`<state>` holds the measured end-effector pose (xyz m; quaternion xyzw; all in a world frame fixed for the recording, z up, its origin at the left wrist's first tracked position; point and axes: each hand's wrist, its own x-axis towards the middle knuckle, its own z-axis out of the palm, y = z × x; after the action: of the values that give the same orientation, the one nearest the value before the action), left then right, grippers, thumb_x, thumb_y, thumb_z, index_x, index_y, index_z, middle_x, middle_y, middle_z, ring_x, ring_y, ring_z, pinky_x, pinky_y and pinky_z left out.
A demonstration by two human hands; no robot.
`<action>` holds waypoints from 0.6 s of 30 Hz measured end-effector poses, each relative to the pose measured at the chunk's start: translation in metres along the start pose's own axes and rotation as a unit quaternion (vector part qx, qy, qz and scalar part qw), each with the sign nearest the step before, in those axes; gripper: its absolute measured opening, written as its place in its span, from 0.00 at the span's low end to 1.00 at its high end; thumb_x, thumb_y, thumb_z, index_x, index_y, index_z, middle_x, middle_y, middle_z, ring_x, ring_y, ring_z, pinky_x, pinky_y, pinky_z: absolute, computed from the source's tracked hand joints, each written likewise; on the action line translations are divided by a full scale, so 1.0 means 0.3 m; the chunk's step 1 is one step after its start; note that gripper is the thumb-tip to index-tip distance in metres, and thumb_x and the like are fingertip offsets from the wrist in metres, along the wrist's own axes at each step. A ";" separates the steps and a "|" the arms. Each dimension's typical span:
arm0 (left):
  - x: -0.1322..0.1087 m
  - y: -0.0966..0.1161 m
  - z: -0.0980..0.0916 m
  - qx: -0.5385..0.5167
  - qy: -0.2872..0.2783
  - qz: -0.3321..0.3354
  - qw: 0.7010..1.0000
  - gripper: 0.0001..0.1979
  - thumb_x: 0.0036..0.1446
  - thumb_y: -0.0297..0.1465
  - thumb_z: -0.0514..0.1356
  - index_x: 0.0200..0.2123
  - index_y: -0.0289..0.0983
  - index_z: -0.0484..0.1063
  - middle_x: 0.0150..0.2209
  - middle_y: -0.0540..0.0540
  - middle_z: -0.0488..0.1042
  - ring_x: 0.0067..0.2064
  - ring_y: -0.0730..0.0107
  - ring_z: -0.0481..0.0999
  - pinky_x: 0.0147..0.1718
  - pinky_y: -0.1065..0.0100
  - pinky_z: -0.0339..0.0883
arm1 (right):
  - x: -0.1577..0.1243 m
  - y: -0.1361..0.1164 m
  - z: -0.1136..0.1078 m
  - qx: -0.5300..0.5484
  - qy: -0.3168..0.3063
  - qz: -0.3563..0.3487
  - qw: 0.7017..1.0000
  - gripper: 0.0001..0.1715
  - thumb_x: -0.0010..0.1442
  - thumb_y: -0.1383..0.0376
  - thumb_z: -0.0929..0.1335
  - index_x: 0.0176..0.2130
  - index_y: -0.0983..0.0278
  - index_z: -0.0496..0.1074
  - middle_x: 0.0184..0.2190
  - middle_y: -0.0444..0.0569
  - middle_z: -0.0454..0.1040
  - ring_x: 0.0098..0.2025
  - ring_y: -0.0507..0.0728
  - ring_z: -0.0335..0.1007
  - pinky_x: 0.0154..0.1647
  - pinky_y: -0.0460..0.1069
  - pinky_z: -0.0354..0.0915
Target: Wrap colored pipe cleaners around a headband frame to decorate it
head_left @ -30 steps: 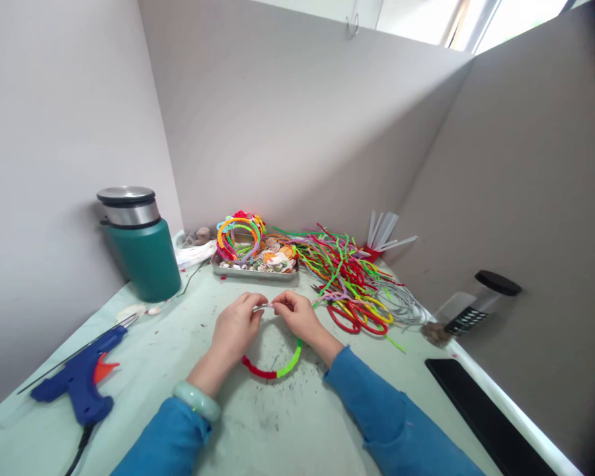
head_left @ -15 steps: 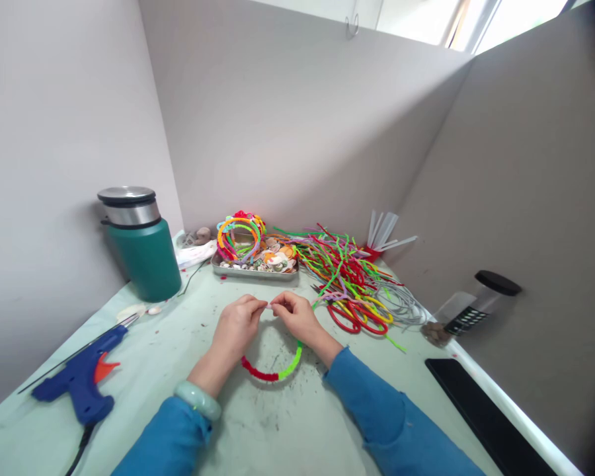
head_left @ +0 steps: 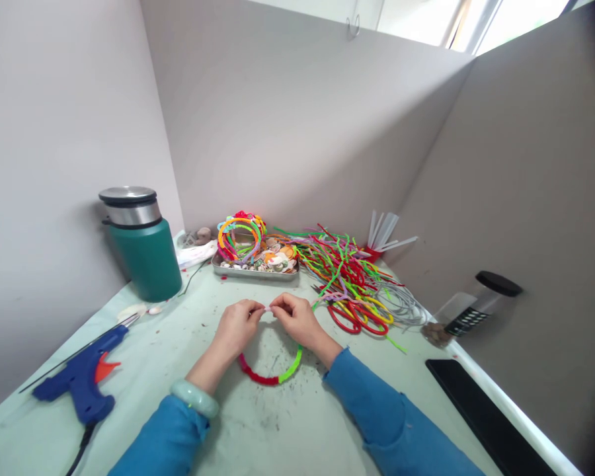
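1. Blue plastic hot-glue gun: lies on its side at the near left of the pale green worktop, well apart from both hands.
2. Dark green insulated flask with steel lid: upright, against the left wall.
3. Left hand: fingertips pinched on one end of item 5; pale green bangle at the wrist, blue sleeve.
4. Shallow steel tray: at the back wall, beyond the hands, with bright hoops and small pieces in it.
5. Red-and-green fuzzy pipe-cleaner loop: the curved body lies on the worktop on the person's side of the hands, red arc left, green arc right. Its two ends rise to the far side and meet between the hands. The join runs left to right, and each hand is equally near it.
6. Right hand: fingertips pinched on the other end, all but touching the left fingertips.
7. Loose heap of coloured pipe cleaners: just right of the right hand.
8. Clear jar with black lid: on its side, far right.
9. Flat black slab: near right edge.
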<state>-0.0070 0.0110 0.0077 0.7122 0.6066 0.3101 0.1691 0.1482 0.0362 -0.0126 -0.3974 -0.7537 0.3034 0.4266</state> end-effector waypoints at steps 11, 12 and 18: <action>0.002 -0.002 0.000 0.028 -0.057 -0.020 0.998 0.13 0.55 0.31 0.48 0.28 0.37 0.71 0.30 0.46 0.75 0.33 0.68 0.71 0.30 0.71 0.56 | -0.001 0.001 -0.002 -0.017 -0.005 -0.017 1.000 0.07 0.54 0.67 0.63 0.30 0.65 0.70 0.25 0.44 0.70 0.27 0.51 0.63 0.28 0.44 0.58; 0.002 -0.002 -0.001 0.029 -0.059 -0.020 0.998 0.13 0.56 0.31 0.48 0.28 0.37 0.71 0.30 0.46 0.75 0.33 0.68 0.71 0.30 0.71 0.56 | 0.000 0.001 -0.002 -0.016 -0.006 -0.016 1.000 0.07 0.54 0.67 0.63 0.30 0.65 0.70 0.25 0.44 0.70 0.27 0.51 0.64 0.28 0.44 0.58; -0.017 0.009 -0.006 0.100 -0.030 0.016 0.994 0.09 0.54 0.31 0.50 0.33 0.38 0.69 0.32 0.46 0.73 0.35 0.68 0.71 0.31 0.71 0.57 | 0.000 0.005 0.001 -0.013 -0.005 -0.017 1.000 0.06 0.54 0.68 0.63 0.30 0.64 0.70 0.25 0.44 0.70 0.28 0.51 0.64 0.29 0.45 0.59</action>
<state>-0.0066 0.0052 0.0095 0.7444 0.6175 0.2290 0.1101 0.1484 0.0370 -0.0139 -0.3888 -0.7659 0.2887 0.4229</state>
